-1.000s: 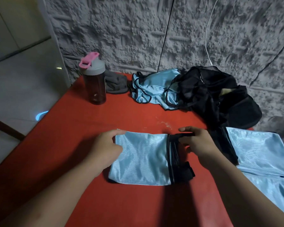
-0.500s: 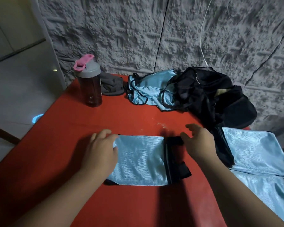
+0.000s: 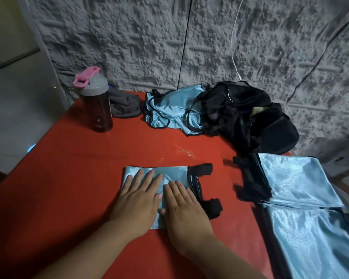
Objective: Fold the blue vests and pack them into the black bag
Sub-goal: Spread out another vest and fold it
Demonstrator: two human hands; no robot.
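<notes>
Now the left hand (image 3: 138, 200) and the right hand (image 3: 182, 206) are laid flat, fingers straight, side by side on the folded blue vest (image 3: 169, 175) — nothing is gripped. Pressure is best swept outward toward the black straps (image 3: 201, 170) so creases are set evenly. Beyond the right hand the black bag (image 3: 248, 115) waits on the red desk (image 3: 79, 168) — well apart.

Both hands are laid flat, palms down, side by side near the front edge of the surface. The left hand (image 3: 138, 200) is spread with its fingers (image 3: 147, 178) straight and slightly fanned, pointing toward the back edge. The right hand (image 3: 184, 208) is held just beside it, fingers (image 3: 179, 188) straight and together. Both bare forearms are extended from the front edge.
</notes>
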